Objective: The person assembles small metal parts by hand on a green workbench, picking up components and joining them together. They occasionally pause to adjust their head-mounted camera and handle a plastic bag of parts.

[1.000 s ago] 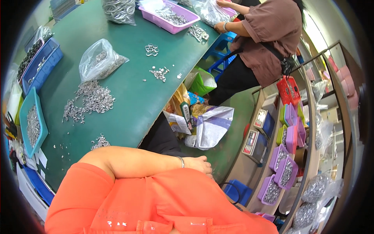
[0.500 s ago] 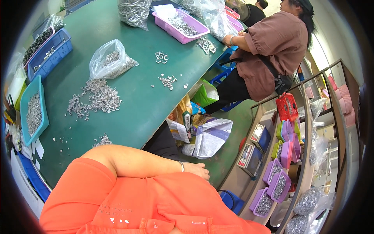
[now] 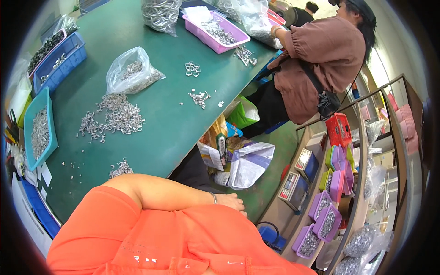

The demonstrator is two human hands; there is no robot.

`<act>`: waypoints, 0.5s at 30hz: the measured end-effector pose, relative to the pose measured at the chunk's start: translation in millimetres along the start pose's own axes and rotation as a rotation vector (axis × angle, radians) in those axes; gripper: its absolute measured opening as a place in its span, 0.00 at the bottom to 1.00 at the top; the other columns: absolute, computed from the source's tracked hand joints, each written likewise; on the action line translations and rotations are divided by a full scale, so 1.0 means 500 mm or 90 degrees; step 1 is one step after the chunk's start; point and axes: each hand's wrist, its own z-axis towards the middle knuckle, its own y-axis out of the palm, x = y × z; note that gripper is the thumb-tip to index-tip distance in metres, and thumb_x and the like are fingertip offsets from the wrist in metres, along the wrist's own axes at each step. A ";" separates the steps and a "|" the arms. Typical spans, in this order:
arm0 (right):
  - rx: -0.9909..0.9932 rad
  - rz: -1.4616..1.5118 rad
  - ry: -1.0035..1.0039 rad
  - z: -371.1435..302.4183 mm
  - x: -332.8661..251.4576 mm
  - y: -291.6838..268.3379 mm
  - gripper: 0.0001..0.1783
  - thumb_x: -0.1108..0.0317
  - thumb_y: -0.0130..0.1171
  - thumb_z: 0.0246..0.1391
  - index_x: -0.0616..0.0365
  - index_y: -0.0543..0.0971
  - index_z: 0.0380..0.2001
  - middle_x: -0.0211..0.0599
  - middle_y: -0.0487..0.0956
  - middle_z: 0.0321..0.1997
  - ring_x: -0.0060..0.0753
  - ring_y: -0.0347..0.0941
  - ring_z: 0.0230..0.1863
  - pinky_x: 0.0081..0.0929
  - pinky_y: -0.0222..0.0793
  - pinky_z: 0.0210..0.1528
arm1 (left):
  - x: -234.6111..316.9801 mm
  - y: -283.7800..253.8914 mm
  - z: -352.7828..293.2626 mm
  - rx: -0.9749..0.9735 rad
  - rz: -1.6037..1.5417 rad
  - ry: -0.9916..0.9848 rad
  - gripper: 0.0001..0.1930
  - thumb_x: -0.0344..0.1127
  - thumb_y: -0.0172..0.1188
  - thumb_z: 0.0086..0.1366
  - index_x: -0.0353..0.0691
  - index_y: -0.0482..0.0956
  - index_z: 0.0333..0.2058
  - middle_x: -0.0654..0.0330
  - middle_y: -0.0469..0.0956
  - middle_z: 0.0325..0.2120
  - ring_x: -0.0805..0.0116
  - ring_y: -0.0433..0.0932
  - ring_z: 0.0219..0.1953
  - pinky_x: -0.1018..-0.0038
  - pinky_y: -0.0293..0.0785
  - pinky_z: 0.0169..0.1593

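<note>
Green worktable point(image 3: 151, 123), strewn with small metal rings. One hand point(image 3: 231, 201), bracelet at the wrist, rests on the orange garment point(image 3: 183, 238), fingers loosely curled, holding nothing; which hand it is cannot be told. Nearest ring pile point(image 3: 120, 168) at the table edge; larger heap point(image 3: 120, 114) beyond, clear bag point(image 3: 130, 73), teal tray point(image 3: 39, 128). Co-worker in brown point(image 3: 321, 59) opposite.

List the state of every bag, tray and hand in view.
Clear bag: open, lying on the green table, metal parts spilling out.
Teal tray: partly filled with metal parts.
Purple tray: holds metal parts.
White bag: on floor, open.
Hand: empty, resting on orange clothing.
</note>
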 end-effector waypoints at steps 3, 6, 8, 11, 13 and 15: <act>0.003 -0.002 -0.001 0.002 0.001 -0.003 0.12 0.79 0.58 0.49 0.51 0.65 0.26 0.30 0.66 0.26 0.32 0.62 0.29 0.31 0.60 0.34 | -0.001 -0.003 0.007 -0.033 0.029 -0.007 0.16 0.46 0.51 0.66 0.46 0.75 0.47 0.57 0.77 0.41 0.61 0.73 0.49 0.61 0.66 0.50; 0.005 -0.004 0.002 0.000 0.003 -0.010 0.13 0.79 0.58 0.49 0.51 0.65 0.25 0.30 0.66 0.25 0.32 0.62 0.29 0.31 0.60 0.33 | 0.009 -0.018 0.021 -0.050 0.055 0.008 0.15 0.47 0.52 0.66 0.46 0.76 0.45 0.56 0.77 0.43 0.61 0.73 0.50 0.60 0.65 0.51; 0.006 -0.008 -0.001 0.001 0.002 -0.013 0.13 0.80 0.58 0.48 0.51 0.64 0.24 0.30 0.65 0.25 0.32 0.61 0.28 0.31 0.59 0.33 | -0.010 0.011 0.026 -0.026 0.068 0.003 0.16 0.47 0.53 0.66 0.46 0.76 0.47 0.56 0.76 0.45 0.61 0.73 0.50 0.58 0.65 0.51; 0.004 -0.008 0.002 0.002 0.002 -0.018 0.14 0.80 0.58 0.48 0.51 0.64 0.23 0.30 0.65 0.24 0.32 0.61 0.28 0.31 0.59 0.32 | -0.018 0.038 0.016 -0.015 0.072 -0.031 0.18 0.47 0.53 0.66 0.48 0.76 0.51 0.55 0.74 0.47 0.61 0.72 0.52 0.55 0.65 0.52; 0.007 -0.003 0.007 0.004 0.010 -0.020 0.15 0.80 0.58 0.48 0.51 0.64 0.22 0.30 0.64 0.23 0.32 0.61 0.27 0.31 0.59 0.32 | -0.022 0.033 0.019 -0.073 0.046 -0.064 0.22 0.48 0.52 0.66 0.49 0.74 0.57 0.53 0.73 0.52 0.59 0.70 0.58 0.48 0.63 0.57; 0.008 0.004 0.011 0.004 0.017 -0.025 0.15 0.80 0.58 0.47 0.50 0.63 0.22 0.30 0.64 0.23 0.32 0.60 0.27 0.31 0.58 0.31 | -0.030 0.045 0.013 -0.032 0.067 -0.088 0.24 0.49 0.51 0.67 0.49 0.71 0.59 0.51 0.71 0.55 0.57 0.67 0.61 0.43 0.59 0.60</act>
